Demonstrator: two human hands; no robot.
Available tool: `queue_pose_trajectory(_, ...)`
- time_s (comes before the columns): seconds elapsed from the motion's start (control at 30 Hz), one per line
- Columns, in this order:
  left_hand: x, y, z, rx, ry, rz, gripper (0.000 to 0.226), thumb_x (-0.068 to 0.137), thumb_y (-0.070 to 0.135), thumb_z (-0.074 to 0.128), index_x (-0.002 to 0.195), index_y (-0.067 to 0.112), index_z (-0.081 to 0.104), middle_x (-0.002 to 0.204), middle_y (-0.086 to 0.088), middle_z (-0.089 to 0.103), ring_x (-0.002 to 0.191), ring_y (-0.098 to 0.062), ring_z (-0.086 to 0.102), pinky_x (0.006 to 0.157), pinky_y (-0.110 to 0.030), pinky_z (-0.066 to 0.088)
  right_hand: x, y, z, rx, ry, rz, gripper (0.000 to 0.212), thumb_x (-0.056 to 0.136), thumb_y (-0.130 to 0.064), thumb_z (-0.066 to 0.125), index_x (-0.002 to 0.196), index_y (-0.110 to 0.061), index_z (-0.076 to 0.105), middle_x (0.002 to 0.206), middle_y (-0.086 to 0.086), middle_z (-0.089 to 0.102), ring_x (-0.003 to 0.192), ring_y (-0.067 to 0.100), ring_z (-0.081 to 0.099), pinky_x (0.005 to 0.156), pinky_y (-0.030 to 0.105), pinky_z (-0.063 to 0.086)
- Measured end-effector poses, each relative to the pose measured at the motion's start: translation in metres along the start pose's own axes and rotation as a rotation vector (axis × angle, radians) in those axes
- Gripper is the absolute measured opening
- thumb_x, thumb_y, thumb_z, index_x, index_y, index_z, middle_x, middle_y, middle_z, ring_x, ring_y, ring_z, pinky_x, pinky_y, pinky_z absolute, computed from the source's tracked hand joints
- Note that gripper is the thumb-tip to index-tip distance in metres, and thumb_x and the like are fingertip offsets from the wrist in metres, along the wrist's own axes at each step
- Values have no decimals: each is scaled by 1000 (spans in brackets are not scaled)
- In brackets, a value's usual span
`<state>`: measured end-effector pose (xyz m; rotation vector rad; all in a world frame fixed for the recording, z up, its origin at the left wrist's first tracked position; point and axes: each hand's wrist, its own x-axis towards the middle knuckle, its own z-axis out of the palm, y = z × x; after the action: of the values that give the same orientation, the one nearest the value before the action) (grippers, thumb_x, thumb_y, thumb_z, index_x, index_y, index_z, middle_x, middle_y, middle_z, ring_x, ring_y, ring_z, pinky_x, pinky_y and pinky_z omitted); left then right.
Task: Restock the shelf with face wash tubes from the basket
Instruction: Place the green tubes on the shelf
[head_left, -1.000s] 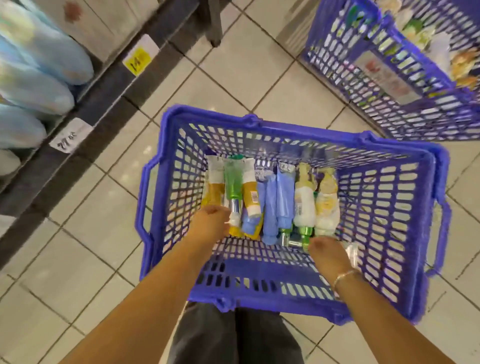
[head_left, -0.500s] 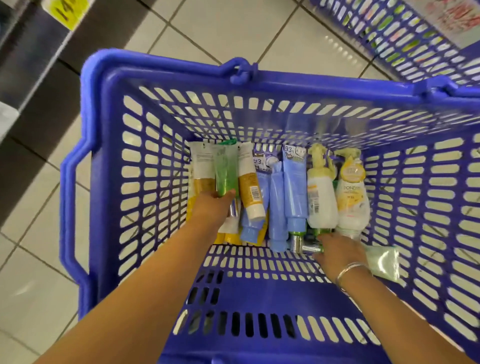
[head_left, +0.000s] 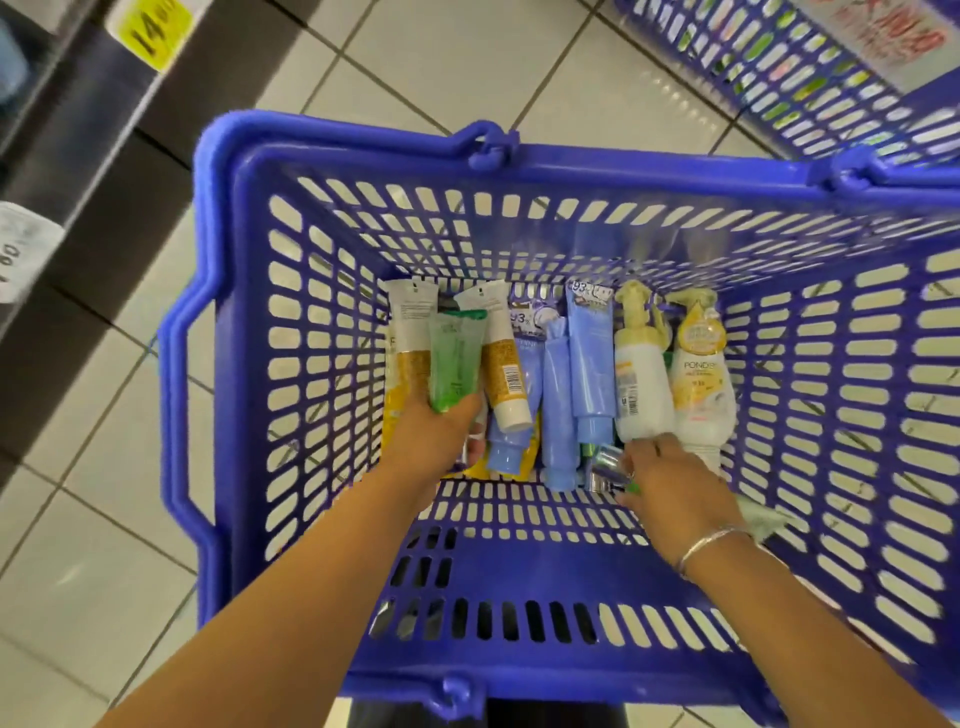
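A blue plastic basket (head_left: 332, 156) stands on the tiled floor with several face wash tubes and bottles lying on its bottom. My left hand (head_left: 436, 436) is inside and grips a green tube (head_left: 454, 358), lifted a little above two white-and-gold tubes (head_left: 501, 374). Blue tubes (head_left: 589, 358) lie in the middle. Two white-and-yellow pump bottles (head_left: 698, 379) lie to the right. My right hand (head_left: 670, 483) reaches to the near ends of the tubes and curls round a silver-capped tube (head_left: 602, 462).
The dark shelf edge (head_left: 78, 171) with a yellow price tag (head_left: 150, 26) runs along the left. A second blue basket (head_left: 810, 88) of goods stands at the back right. Pale floor tiles (head_left: 467, 62) lie between them.
The view has closed in on the basket. My left hand has taken hold of the green tube and raised it slightly. My right hand has closed round the silver-capped tube.
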<state>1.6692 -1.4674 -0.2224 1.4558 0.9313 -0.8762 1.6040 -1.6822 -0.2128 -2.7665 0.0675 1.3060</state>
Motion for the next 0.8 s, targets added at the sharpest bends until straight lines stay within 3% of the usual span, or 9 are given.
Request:
queue_pose_trajectory(0.13,-34,4,-3,12,-1,85,28,92,13,51,119,15,46,73,0,56,36,-2,49,38,-14,41,-20,-17,-34,378,170,-52,39,86,-28,60,119,-13,46,117,8,47,102,26,52,85,34,46)
queue_pose_trajectory(0.23,-62,13,-5,-35,27,145,35,91,22,54,123,11,45,71,2,54,36,1,47,37,-12,39,-38,-30,-65,811,314,13,25,84,-23,63,100,-15,46,89,0,50,79,18,49,65,24,41)
queue_pose_trajectory(0.3,-83,24,-6,-64,47,158,39,90,30,54,123,12,45,73,3,55,43,-1,51,38,-12,41,-49,-38,-85,1029,346,88,23,84,-22,62,91,-14,42,77,-1,45,69,17,45,61,27,41)
queue_pose_trajectory(0.4,-120,44,-13,-134,47,163,39,91,39,50,120,14,49,71,2,56,43,-5,52,40,-17,43,-66,-47,-111,1232,372,154,25,86,-21,60,97,-2,49,84,11,49,70,17,47,63,30,44)
queue_pose_trajectory(0.5,-160,68,-24,-130,100,188,46,88,48,49,121,16,48,76,5,62,50,-6,59,54,-27,49,-90,-60,-142,1451,397,200,27,87,-19,58,104,2,52,84,12,51,57,11,48,47,15,44)
queue_pose_trajectory(0.57,-187,81,-35,-120,122,202,51,85,54,50,127,25,46,98,4,68,79,-14,68,74,-35,55,-110,-68,-165,1610,383,227,22,87,-19,59,103,-5,53,81,7,53,60,14,49,50,18,45)
queue_pose_trajectory(0.63,-216,96,-46,-210,82,227,42,84,51,54,121,32,50,108,0,67,88,-20,68,80,-41,54,-132,-77,-190,1722,348,216,18,86,-19,60,101,-10,53,78,3,54,63,14,49,57,27,42)
queue_pose_trajectory(0.7,-248,112,-56,-365,51,284,25,85,40,56,108,30,57,94,1,69,71,-15,66,70,-38,54,-156,-87,-218,1772,309,164,9,86,-19,61,93,-16,56,77,0,55,65,12,50,60,29,40)
queue_pose_trajectory(0.8,-299,132,-71,-521,58,353,19,84,34,58,100,24,59,84,0,71,73,-19,66,72,-39,55,-192,-100,-260,1808,294,87,16,84,-13,62,77,-23,51,74,-1,55,64,11,50,48,23,40)
